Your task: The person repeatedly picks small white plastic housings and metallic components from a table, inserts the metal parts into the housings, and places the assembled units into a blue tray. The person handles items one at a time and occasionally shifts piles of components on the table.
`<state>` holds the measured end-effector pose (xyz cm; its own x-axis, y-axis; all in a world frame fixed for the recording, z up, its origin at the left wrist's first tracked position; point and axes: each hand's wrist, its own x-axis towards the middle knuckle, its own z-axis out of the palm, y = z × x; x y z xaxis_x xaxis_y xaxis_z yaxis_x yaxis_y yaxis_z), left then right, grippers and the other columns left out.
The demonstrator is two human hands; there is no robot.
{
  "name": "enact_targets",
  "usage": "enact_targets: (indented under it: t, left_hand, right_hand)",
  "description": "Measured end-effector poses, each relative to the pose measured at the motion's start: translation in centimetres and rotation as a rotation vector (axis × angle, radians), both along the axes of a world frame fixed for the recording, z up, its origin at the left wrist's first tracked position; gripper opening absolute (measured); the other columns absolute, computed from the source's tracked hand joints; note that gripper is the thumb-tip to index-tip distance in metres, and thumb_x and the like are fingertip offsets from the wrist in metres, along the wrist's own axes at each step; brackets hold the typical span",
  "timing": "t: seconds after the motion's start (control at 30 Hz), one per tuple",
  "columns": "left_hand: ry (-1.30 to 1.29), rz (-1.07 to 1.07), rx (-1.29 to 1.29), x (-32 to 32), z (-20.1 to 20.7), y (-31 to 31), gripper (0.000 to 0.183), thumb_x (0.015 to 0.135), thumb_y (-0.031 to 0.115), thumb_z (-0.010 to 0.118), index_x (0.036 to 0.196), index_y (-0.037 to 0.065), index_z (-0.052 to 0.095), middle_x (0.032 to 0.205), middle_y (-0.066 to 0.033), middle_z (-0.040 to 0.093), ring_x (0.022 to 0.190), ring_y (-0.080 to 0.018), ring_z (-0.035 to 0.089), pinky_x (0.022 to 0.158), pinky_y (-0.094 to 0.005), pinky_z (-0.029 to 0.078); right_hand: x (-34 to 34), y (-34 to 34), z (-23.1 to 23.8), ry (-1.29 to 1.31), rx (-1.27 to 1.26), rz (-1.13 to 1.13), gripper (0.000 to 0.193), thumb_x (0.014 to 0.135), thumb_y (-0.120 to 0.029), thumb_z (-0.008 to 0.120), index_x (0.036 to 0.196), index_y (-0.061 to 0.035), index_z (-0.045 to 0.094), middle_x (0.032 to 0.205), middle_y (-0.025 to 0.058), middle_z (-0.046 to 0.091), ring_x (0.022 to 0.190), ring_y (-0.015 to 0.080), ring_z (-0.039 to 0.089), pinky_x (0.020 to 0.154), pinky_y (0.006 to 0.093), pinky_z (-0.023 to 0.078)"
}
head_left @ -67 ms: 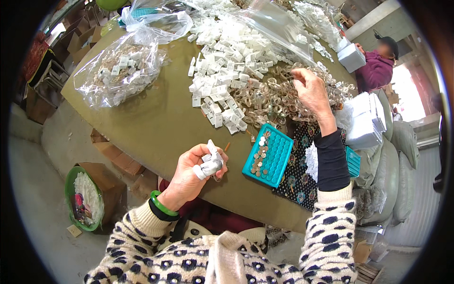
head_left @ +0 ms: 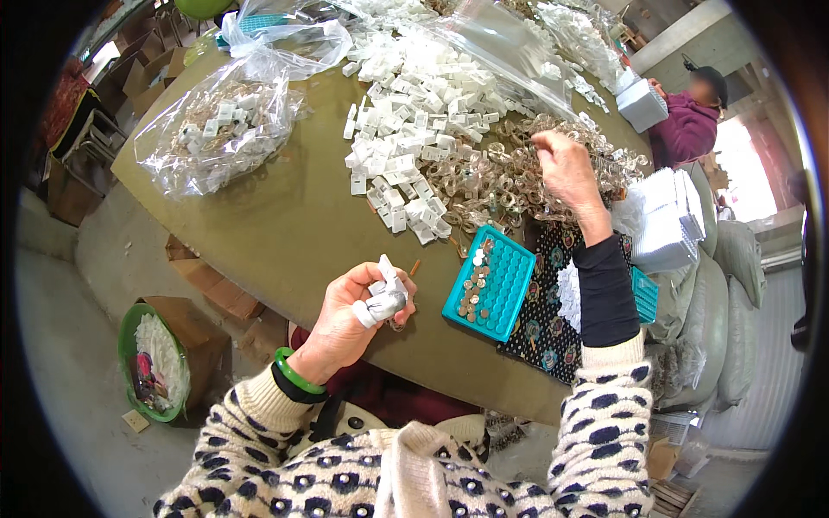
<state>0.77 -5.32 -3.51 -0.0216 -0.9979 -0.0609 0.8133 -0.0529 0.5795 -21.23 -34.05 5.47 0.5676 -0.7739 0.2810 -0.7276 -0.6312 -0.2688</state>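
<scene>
Fingers (head_left: 544, 141) (right hand (head_left: 570, 177)) curled over clear pieces (head_left: 518, 184)

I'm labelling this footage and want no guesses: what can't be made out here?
Head view:
Whether the right hand holds anything: its own back hides the palm.
Underside of the silvery-white piece: hidden by the left hand.
Markings on the discs in the teal tray: too small.
Exact contents of the clear bag: obscured by folds and glare.
Full shape of the green object: cut off by the top edge.
</scene>
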Motion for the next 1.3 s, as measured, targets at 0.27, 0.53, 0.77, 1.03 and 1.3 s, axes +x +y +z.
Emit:
enact_targets:
  t: [0.27,0.53,0.77,1.03,1.3]
  left_hand:
    - [0.021,-0.004,0.014,0.0,0.0,0.0,0.026,0.086,0.011,0.073,0.108,0.005,0.061,0.102,-0.0119,0.062,0.081,-0.0191,0.063,0.070,-0.0286,0.051]
    - [-0.012,0.005,0.021,0.0,0.1,0.0,0.023,0.089,0.010,0.069,0.110,0.004,0.061,0.102,-0.0135,0.063,0.081,-0.0196,0.064,0.069,-0.0290,0.052]
    - [-0.052,0.037,0.093,-0.2,0.5,0.0,0.028,0.086,0.014,0.073,0.110,0.003,0.062,0.097,-0.0131,0.063,0.075,-0.0187,0.060,0.066,-0.0303,0.049]
    - [-0.050,0.040,0.075,-0.3,0.5,-0.1,0.030,0.086,0.015,0.074,0.110,0.003,0.062,0.095,-0.0125,0.063,0.074,-0.0184,0.060,0.066,-0.0302,0.049]
    - [-0.041,-0.001,0.011,0.1,-0.1,-0.1,0.026,0.089,0.012,0.069,0.111,0.002,0.059,0.102,-0.0138,0.063,0.080,-0.0200,0.063,0.070,-0.0303,0.051]
  right_hand:
    - [-1.5,-1.9,-4.2,0.452,-0.061,-0.081,0.038,0.076,-0.004,0.054,0.113,-0.0051,0.062,0.117,0.0140,0.061,0.112,0.0349,0.056,0.092,0.0520,0.044]
    - [-3.6,-5.8,0.0,-0.047,-0.174,-0.209,0.028,0.079,-0.016,0.060,0.100,-0.0002,0.066,0.100,0.0225,0.066,0.091,0.0393,0.064,0.082,0.0462,0.051]
    - [-4.1,-9.1,-1.0,0.120,-0.287,-0.353,0.031,0.087,-0.023,0.061,0.098,0.0049,0.063,0.097,0.0293,0.063,0.093,0.0443,0.062,0.081,0.0504,0.049]
    - [-2.1,-3.9,1.1,-0.079,-0.430,-0.103,0.025,0.092,-0.026,0.061,0.093,-0.0010,0.066,0.094,0.0210,0.065,0.083,0.0365,0.065,0.077,0.0467,0.053]
    - [-0.7,1.4,-3.5,0.327,-0.028,-0.181,0.040,0.088,-0.030,0.061,0.114,-0.0010,0.063,0.103,0.0226,0.065,0.093,0.0360,0.065,0.082,0.0428,0.052]
